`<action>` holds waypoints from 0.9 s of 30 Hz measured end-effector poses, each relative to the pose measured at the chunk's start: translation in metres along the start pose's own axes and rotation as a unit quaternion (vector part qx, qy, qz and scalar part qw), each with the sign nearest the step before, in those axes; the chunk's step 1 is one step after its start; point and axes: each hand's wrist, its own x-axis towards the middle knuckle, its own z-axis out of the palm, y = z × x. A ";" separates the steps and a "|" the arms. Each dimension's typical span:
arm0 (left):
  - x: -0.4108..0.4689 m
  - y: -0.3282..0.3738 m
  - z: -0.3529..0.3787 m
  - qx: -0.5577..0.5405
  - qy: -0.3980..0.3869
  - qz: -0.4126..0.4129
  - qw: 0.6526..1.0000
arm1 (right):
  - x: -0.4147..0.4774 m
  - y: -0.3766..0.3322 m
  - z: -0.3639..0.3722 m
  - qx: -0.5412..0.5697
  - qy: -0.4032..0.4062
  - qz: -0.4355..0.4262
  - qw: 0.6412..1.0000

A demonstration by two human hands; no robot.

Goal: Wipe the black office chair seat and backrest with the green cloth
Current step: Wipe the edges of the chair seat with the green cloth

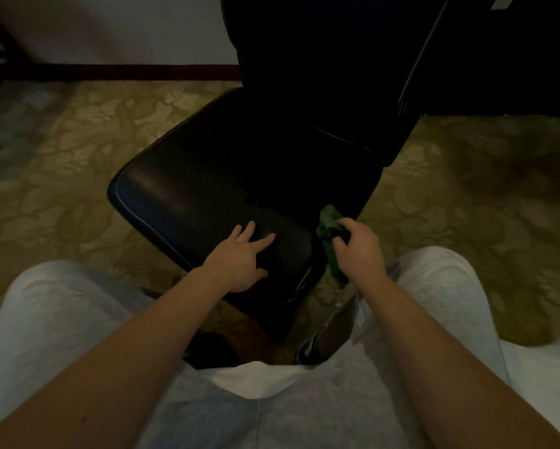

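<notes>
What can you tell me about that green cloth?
The green cloth is dark green, soft-looking fabric, crumpled into a bunch. The right hand grips its middle. One end pokes up above the fingers and a tail hangs down below the hand. It is at the right-hand edge of the black seat. The dim light hides whether it presses on the seat.

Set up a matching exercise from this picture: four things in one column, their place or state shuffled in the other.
Things:
1 left hand
2 green cloth
3 backrest
4 carpet

States:
a olive with a floral pattern
b flat on the seat, fingers spread
c bunched in the right hand
d upright behind the seat

Pairs: 1-b, 2-c, 3-d, 4-a
</notes>
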 end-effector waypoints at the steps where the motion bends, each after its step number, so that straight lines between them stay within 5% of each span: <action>1: 0.000 0.001 0.001 0.000 0.002 -0.001 1.000 | 0.002 0.001 0.000 -0.012 0.029 0.010 0.999; 4: 0.001 0.003 0.003 0.001 0.008 -0.003 1.000 | 0.003 -0.001 0.000 -0.017 0.025 0.019 0.999; 12: 0.003 0.002 0.003 0.001 0.008 0.002 1.000 | -0.016 -0.008 -0.001 -0.051 -0.137 -0.061 0.987; 21: 0.003 -0.002 0.007 -0.015 0.008 0.011 1.000 | 0.003 0.002 -0.001 -0.001 0.034 0.035 0.999; 27: 0.006 -0.003 0.010 -0.004 0.017 0.008 1.000 | -0.008 -0.008 -0.002 -0.019 -0.060 -0.013 0.998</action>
